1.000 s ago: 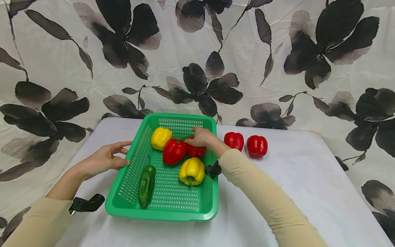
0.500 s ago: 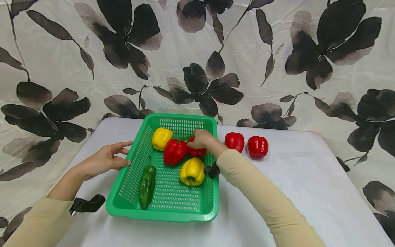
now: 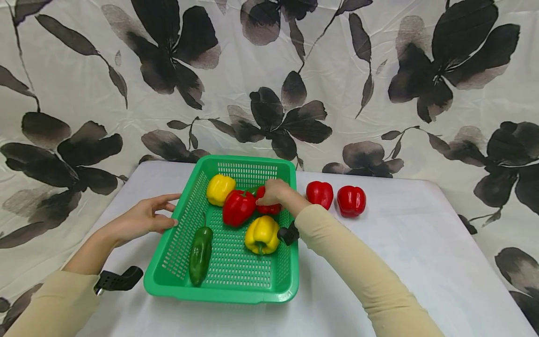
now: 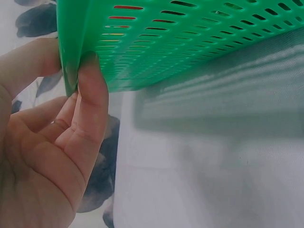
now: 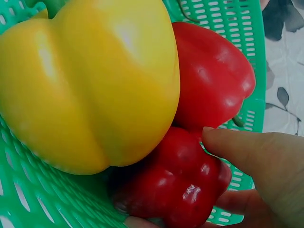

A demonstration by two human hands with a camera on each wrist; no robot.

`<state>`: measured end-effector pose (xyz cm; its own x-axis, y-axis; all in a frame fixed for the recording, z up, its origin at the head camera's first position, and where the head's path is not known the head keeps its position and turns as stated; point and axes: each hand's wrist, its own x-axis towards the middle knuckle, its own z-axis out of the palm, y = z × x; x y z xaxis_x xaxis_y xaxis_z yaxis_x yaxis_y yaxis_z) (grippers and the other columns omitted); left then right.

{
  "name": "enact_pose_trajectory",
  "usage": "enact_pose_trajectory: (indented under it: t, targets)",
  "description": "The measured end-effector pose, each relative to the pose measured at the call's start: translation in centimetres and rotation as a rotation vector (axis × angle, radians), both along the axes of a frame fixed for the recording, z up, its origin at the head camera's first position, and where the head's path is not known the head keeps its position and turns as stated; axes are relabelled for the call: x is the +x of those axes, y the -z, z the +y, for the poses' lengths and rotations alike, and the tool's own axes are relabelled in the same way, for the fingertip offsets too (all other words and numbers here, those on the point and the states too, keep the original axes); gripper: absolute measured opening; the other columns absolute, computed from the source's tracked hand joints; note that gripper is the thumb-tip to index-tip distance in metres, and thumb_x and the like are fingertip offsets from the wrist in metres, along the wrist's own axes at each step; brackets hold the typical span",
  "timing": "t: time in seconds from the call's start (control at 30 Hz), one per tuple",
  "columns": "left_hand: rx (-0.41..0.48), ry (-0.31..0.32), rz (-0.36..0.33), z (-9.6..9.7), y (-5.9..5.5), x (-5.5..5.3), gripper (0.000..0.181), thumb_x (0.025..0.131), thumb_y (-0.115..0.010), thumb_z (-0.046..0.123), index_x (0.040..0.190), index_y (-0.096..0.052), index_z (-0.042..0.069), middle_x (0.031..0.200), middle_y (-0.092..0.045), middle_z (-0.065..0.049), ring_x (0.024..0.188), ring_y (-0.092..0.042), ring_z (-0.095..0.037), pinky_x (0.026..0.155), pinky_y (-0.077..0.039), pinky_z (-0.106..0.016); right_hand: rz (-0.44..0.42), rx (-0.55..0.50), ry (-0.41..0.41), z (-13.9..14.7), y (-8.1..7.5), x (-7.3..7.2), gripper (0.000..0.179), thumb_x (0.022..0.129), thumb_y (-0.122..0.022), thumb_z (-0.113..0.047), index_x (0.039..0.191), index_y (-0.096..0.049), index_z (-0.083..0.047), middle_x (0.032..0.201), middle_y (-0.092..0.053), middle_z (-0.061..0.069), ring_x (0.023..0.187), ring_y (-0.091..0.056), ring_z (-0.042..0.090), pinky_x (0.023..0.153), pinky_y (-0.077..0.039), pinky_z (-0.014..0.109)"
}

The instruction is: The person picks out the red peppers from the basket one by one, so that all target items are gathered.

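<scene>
Red bell pepper [image 3: 269,209] lies toward the far right of a green basket [image 3: 219,296], gripped between the thumb and fingers of a right hand [image 3: 277,192] that partly covers it. Nearest, both sleeves [image 3: 358,264] run out of frame. Inside the near half, a long green pepper [image 3: 200,255] lies left and a yellow pepper [image 3: 262,234] right, with basket floor showing between them. At the left rim, the left hand [image 3: 147,215] pinches the edge between thumb and fingers; from that wrist, the contents are mere color through the slots. Farther in sit a larger red pepper [image 3: 237,209] and a second yellow one [image 3: 221,189]; a sliver of green [image 3: 252,190] behind is too small to identify. Two more red peppers [image 3: 351,201] stand right of the basket, and white tabletop [image 3: 412,243] spreads rightward, its far edge meeting floral cloth [image 3: 362,112].
</scene>
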<state>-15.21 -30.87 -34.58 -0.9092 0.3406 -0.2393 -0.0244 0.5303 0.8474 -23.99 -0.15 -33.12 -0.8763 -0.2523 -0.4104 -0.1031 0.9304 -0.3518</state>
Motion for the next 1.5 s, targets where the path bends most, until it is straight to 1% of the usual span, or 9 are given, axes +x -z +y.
enact_pose_trajectory:
  t: [0.2, 0.33, 0.67, 0.83, 1.0, 1.1, 1.33, 1.5]
  targets:
    - [-0.007, -0.002, 0.002, 0.0, 0.0, 0.1, 0.076, 0.086, -0.064, 0.020, 0.146, -0.020, 0.006, 0.122, -0.046, -0.023, 0.089, -0.063, -0.025, 0.076, -0.055, -0.037, -0.030, -0.031, 0.018, -0.1, 0.1, 0.0, 0.053, 0.084, -0.066, -0.032, 0.125, -0.045, -0.005, 0.116, -0.052, 0.015, 0.096, -0.056, 0.026, 0.065, -0.057, 0.033]
    - [-0.009, -0.002, 0.004, 0.0, 0.0, 0.1, 0.076, 0.086, -0.064, 0.020, 0.146, -0.020, 0.006, 0.121, -0.046, -0.023, 0.088, -0.063, -0.024, 0.076, -0.055, -0.036, -0.041, -0.042, 0.020, 0.0, 0.1, 0.0, 0.057, 0.084, -0.066, -0.031, 0.129, -0.041, -0.006, 0.118, -0.051, 0.015, 0.097, -0.055, 0.027, 0.068, -0.056, 0.035]
    - [0.003, 0.003, 0.009, 0.2, -0.1, 0.0, 0.074, 0.086, -0.064, 0.020, 0.146, -0.022, 0.006, 0.119, -0.047, -0.022, 0.087, -0.063, -0.023, 0.075, -0.055, -0.035, -0.043, -0.056, 0.026, 0.2, 0.1, 0.1, 0.057, 0.084, -0.065, -0.029, 0.129, -0.039, -0.007, 0.116, -0.051, 0.016, 0.092, -0.056, 0.027, 0.067, -0.057, 0.035]
    - [0.017, 0.021, 0.017, 0.1, -0.2, 0.1, 0.075, 0.087, -0.064, 0.019, 0.146, -0.020, 0.004, 0.119, -0.047, -0.024, 0.087, -0.063, -0.021, 0.074, -0.055, -0.035, -0.037, -0.052, 0.034, 0.2, -0.1, 0.3, 0.057, 0.083, -0.065, -0.028, 0.130, -0.039, -0.007, 0.117, -0.052, 0.016, 0.092, -0.056, 0.027, 0.066, -0.057, 0.034]
    - [0.010, 0.017, 0.009, 0.0, -0.2, 0.1, 0.075, 0.086, -0.064, 0.020, 0.146, -0.021, 0.005, 0.120, -0.047, -0.023, 0.087, -0.064, -0.022, 0.075, -0.055, -0.035, -0.009, -0.017, 0.018, 0.2, -0.5, 0.6, 0.064, 0.084, -0.063, -0.031, 0.137, -0.035, -0.009, 0.127, -0.045, 0.019, 0.103, -0.051, 0.030, 0.064, -0.055, 0.031]
    - [0.007, 0.012, 0.004, 0.0, -0.2, 0.1, 0.075, 0.086, -0.064, 0.020, 0.146, -0.020, 0.005, 0.120, -0.046, -0.023, 0.087, -0.064, -0.022, 0.075, -0.055, -0.035, 0.015, -0.004, 0.004, 0.2, -0.8, 0.7, 0.067, 0.084, -0.062, -0.032, 0.139, -0.033, -0.009, 0.130, -0.041, 0.020, 0.106, -0.048, 0.031, 0.062, -0.054, 0.029]
    - [0.015, 0.012, -0.007, 0.1, -0.2, 0.0, 0.076, 0.086, -0.064, 0.020, 0.146, -0.019, 0.004, 0.122, -0.045, -0.024, 0.087, -0.064, -0.023, 0.076, -0.055, -0.035, 0.044, -0.023, -0.001, 0.5, -1.2, 0.9, 0.064, 0.083, -0.063, -0.032, 0.137, -0.038, -0.009, 0.124, -0.042, 0.019, 0.102, -0.049, 0.029, 0.062, -0.054, 0.028]
    - [0.013, 0.012, -0.004, 0.1, -0.2, 0.1, 0.076, 0.086, -0.064, 0.020, 0.146, -0.019, 0.005, 0.122, -0.045, -0.024, 0.087, -0.064, -0.023, 0.076, -0.055, -0.035, 0.078, -0.023, -0.022, 0.8, -1.5, 1.0, 0.061, 0.082, -0.063, -0.031, 0.135, -0.041, -0.009, 0.123, -0.042, 0.019, 0.100, -0.050, 0.029, 0.061, -0.053, 0.026]
